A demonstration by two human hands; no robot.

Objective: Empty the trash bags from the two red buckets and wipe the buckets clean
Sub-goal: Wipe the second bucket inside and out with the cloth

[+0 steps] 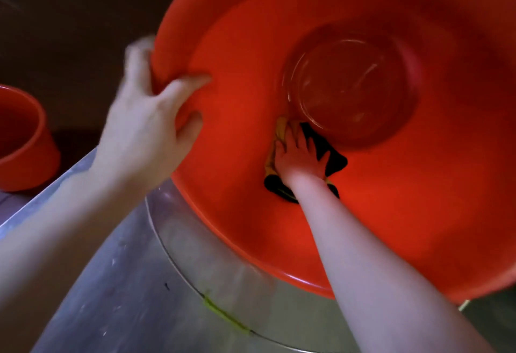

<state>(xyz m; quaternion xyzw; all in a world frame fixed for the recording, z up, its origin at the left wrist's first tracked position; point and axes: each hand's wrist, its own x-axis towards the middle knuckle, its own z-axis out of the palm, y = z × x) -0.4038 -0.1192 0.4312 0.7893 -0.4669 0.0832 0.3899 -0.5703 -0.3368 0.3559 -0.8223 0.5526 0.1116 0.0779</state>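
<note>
A big red bucket (391,213) fills most of the head view, tilted with its opening toward me over a steel sink. My left hand (145,123) grips its rim on the left, thumb and a finger curled inside the wall. My right hand (298,154) reaches deep inside and presses a black and yellow cloth (332,154) flat against the inner wall, just below the round bottom. The fingers lie spread on the cloth. A second red bucket (25,140) stands upright at the far left, its inside mostly out of view.
The steel sink basin (229,266) and its flat counter edge (111,283) lie under the big bucket. A green smear (223,315) marks the sink rim. Behind the buckets the background is dark.
</note>
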